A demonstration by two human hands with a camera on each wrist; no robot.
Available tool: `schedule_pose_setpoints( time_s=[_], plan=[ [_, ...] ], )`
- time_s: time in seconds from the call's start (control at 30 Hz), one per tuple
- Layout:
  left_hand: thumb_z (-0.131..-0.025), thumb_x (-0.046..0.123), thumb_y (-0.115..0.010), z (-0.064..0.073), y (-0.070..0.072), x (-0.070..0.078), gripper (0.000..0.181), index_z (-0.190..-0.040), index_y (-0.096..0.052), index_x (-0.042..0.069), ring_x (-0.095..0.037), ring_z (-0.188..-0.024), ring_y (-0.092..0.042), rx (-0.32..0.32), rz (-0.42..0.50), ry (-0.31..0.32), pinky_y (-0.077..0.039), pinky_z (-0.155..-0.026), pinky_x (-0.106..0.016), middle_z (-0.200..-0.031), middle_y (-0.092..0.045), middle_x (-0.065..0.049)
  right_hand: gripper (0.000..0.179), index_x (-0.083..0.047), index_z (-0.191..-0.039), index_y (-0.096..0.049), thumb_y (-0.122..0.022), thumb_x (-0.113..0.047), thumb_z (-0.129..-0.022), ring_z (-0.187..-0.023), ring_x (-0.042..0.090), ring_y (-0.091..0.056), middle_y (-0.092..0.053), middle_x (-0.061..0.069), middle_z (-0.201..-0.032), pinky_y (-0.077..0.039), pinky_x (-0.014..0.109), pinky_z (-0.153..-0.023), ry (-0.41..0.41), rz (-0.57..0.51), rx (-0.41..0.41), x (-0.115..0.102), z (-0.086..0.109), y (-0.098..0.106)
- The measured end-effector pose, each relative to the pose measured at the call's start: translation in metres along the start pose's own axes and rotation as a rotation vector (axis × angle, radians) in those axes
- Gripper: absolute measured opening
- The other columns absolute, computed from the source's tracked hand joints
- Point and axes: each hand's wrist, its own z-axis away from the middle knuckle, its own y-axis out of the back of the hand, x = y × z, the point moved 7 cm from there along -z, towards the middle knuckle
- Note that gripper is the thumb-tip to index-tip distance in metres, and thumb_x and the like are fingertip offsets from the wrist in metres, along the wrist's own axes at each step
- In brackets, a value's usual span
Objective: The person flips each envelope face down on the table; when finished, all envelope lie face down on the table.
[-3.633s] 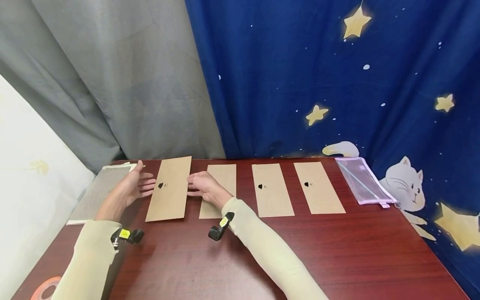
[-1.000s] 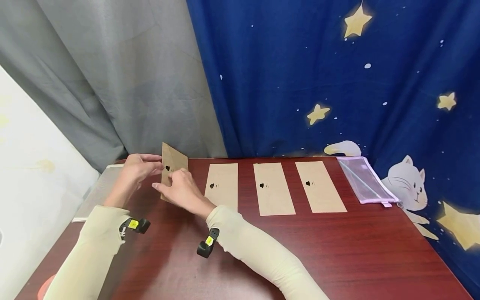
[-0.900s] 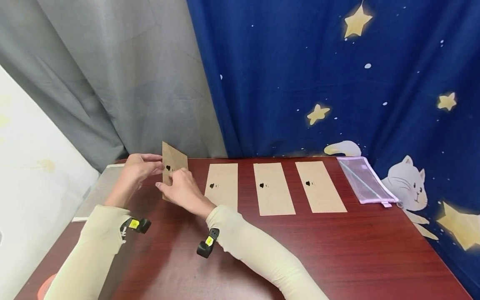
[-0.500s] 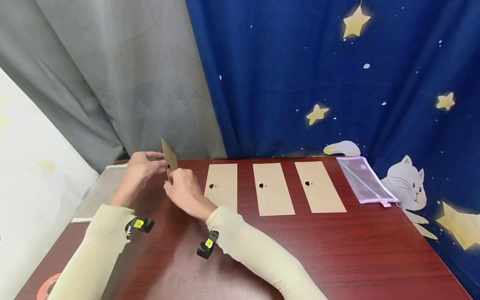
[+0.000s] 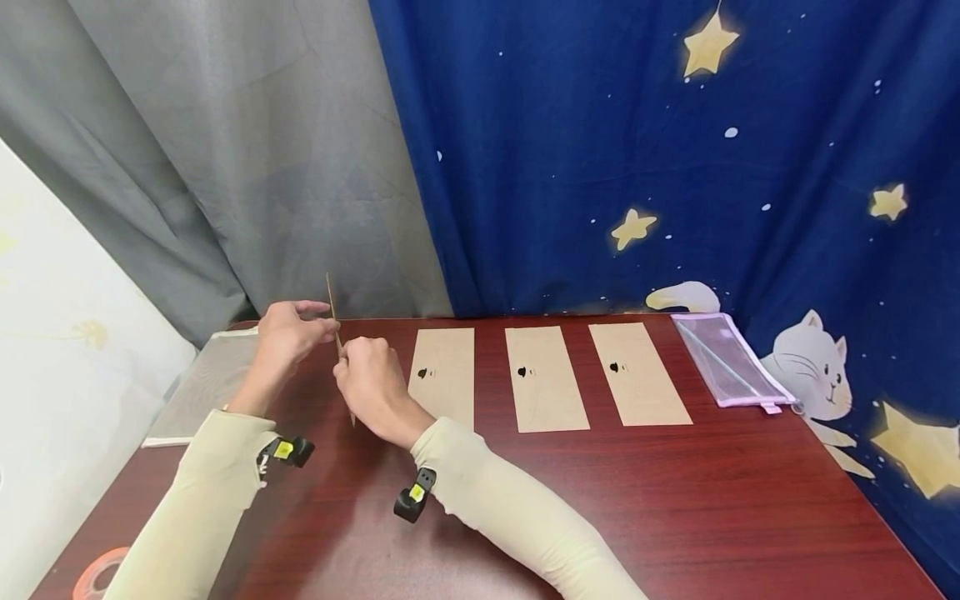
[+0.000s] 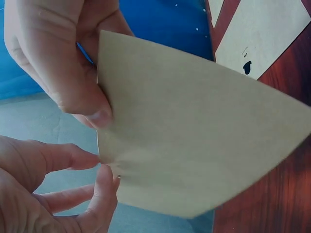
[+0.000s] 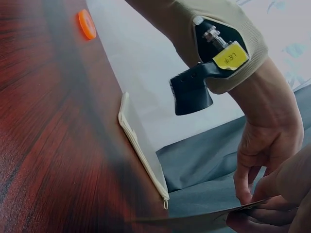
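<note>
Both hands hold a flat brown kraft-paper piece (image 6: 194,121) by one edge. It stands nearly edge-on in the head view, a thin line above the table at the left. My left hand (image 5: 288,335) pinches its edge between thumb and fingers, at the lower left of the left wrist view. Close beside it, my right hand (image 5: 372,382) grips the same edge, its thumb against the plain face. Three like brown pieces lie flat in a row: one right of my right hand (image 5: 446,375), a middle one (image 5: 551,387) and a right one (image 5: 645,387), each with a small black hat print.
A pale mesh pouch (image 5: 198,387) lies at the table's left edge behind my left arm. At the far right is a lilac mesh zip pouch (image 5: 723,358). An orange tape roll (image 5: 93,575) sits at the front left. Curtains hang along the back edge of the dark red table (image 5: 675,517).
The brown piece was lifted from the row's left end and has turned until nearly edge-on. My right hand has moved left, close to my left hand, and both now grip the edge.
</note>
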Motion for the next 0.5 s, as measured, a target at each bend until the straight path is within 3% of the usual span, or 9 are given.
schedule_pose_setpoints(
  time_s=[0.17, 0.33, 0.43, 0.5],
  plan=[
    [-0.099, 0.023, -0.060, -0.003, -0.002, -0.010, 0.039, -0.125, -0.066, -0.007, 0.007, -0.065, -0.068, 0.030, 0.137, -0.013, -0.060, -0.066, -0.016, -0.111, -0.074, -0.023, 0.024, -0.016, -0.065, -0.069, -0.069, -0.008, -0.089, -0.054, 0.004, -0.051, -0.056, -0.009, -0.055, -0.034, 0.013, -0.047, -0.029, -0.030, 0.029, 0.008, -0.002, 0.003],
    [-0.101, 0.022, -0.054, -0.009, 0.001, -0.041, 0.041, -0.125, -0.063, -0.010, 0.008, -0.065, -0.065, 0.092, 0.157, 0.035, -0.060, -0.066, -0.016, -0.115, -0.071, -0.027, 0.027, -0.016, -0.064, -0.066, -0.067, -0.005, -0.088, -0.051, 0.003, -0.042, -0.043, -0.011, -0.052, -0.029, 0.012, -0.046, -0.070, -0.092, 0.028, 0.020, -0.006, 0.008],
    [-0.103, 0.018, -0.049, -0.010, -0.005, -0.062, 0.043, -0.131, -0.057, -0.014, 0.005, -0.070, -0.063, 0.040, 0.184, 0.093, -0.061, -0.070, -0.017, -0.125, -0.063, -0.030, 0.025, -0.013, -0.065, -0.068, -0.066, -0.004, -0.089, -0.050, 0.003, -0.042, -0.046, -0.009, -0.052, -0.030, 0.014, -0.046, -0.120, -0.142, 0.023, 0.029, -0.009, 0.011],
    [-0.105, 0.016, -0.046, -0.011, -0.013, -0.073, 0.045, -0.136, -0.051, -0.016, 0.002, -0.076, -0.062, -0.030, 0.206, 0.133, -0.061, -0.075, -0.019, -0.134, -0.056, -0.032, 0.019, -0.012, -0.072, -0.074, -0.067, -0.006, -0.089, -0.053, 0.002, -0.047, -0.057, -0.008, -0.058, -0.034, 0.013, -0.049, -0.160, -0.181, 0.024, 0.035, -0.012, 0.013]
  ],
)
